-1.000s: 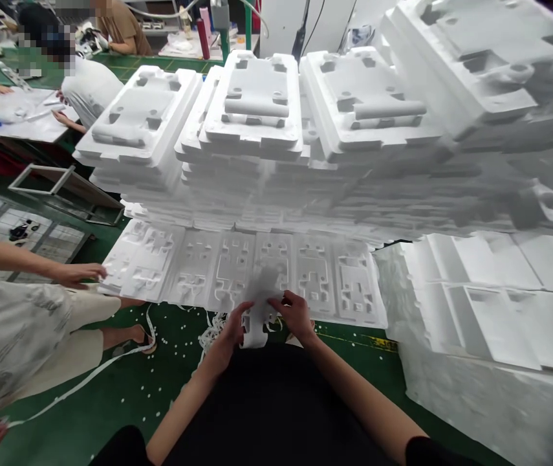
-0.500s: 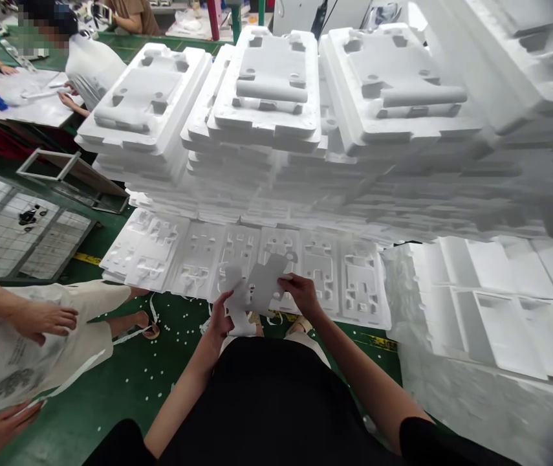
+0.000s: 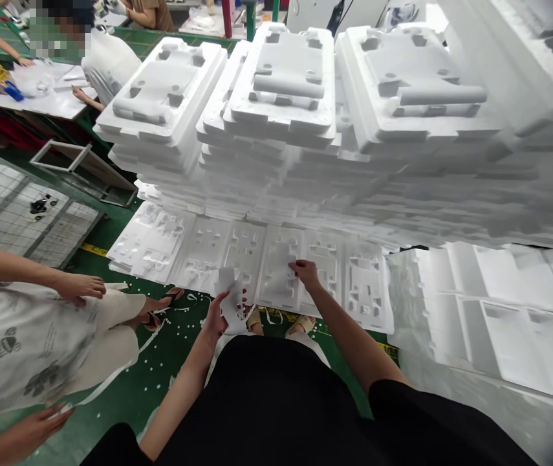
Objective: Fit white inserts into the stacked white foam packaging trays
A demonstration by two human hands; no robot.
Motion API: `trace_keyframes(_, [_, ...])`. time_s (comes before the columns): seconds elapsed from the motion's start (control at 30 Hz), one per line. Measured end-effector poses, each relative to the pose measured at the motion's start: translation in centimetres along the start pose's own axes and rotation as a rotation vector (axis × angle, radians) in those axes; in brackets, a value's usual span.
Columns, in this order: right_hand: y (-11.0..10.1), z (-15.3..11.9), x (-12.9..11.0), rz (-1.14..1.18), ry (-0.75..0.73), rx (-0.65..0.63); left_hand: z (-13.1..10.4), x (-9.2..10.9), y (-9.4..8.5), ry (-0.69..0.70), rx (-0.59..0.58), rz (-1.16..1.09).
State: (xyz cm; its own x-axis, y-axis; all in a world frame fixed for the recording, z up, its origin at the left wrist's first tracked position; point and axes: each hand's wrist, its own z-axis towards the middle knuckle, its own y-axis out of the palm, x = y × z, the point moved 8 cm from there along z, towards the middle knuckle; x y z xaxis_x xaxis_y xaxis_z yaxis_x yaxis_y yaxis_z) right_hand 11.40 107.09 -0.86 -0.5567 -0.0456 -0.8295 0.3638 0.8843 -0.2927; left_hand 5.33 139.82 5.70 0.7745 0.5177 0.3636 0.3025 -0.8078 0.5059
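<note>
My left hand (image 3: 216, 314) is closed around thin white cut-out sheets (image 3: 230, 299), held low in front of my body. How many sheets it holds I cannot tell. My right hand (image 3: 307, 274) pinches the edge of another thin white sheet (image 3: 282, 259), which lies over or just above a white foam tray (image 3: 279, 294). Its outline blends into the tray, so contact is unclear. This tray is part of a row of moulded foam trays, with another foam tray (image 3: 323, 285) to its right and one (image 3: 243, 252) to its left.
Behind the row rise tall stacks of white foam packing (image 3: 290, 116). At right stand white partitioned boxes (image 3: 499, 310). A co-worker's hand (image 3: 82, 287) and other hand (image 3: 48, 424) are at left. A wire cart (image 3: 28, 207) stands beyond, and white bits litter the green floor (image 3: 160, 353).
My right hand has drawn its sheet away from those in my left hand and carried it over a foam tray. The co-worker at left has come nearer.
</note>
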Motion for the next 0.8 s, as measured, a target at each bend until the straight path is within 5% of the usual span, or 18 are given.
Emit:
trace_keyframes(0.3, [-0.8,0.6,0.9,-0.181,-0.067,0.177,0.3,-1.3,-0.5,-0.011,-0.022,-0.023])
trace_keyframes(0.53, [-0.6,1.2,0.5,-0.189,-0.117,0.175,0.2,-1.6,-0.1,-0.032,-0.059,-0.082])
trace_keyframes(0.8, [-0.6,1.5,0.7,-0.187,-0.118,0.164,-0.5,-1.0,-0.1,0.025,0.060,-0.043])
